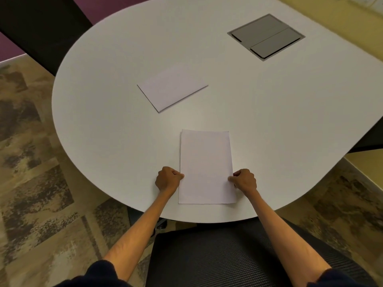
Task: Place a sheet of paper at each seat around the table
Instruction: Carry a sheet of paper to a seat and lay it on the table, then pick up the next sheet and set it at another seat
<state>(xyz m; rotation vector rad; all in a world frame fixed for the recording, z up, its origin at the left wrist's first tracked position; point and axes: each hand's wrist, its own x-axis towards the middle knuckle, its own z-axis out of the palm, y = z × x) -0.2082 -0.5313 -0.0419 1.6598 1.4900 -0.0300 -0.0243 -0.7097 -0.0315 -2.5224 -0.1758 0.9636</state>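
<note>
A small stack of white paper lies upright on the white table near its front edge; a second edge peeks out at its top left. My left hand pinches the stack's left edge with curled fingers. My right hand pinches the right edge the same way. Farther back and to the left, a single sheet lies flat at an angle on the table.
A grey cable hatch is set into the table at the back right. A black mesh chair stands below me at the front edge. A dark chair back stands at the far left. Patterned carpet surrounds the table.
</note>
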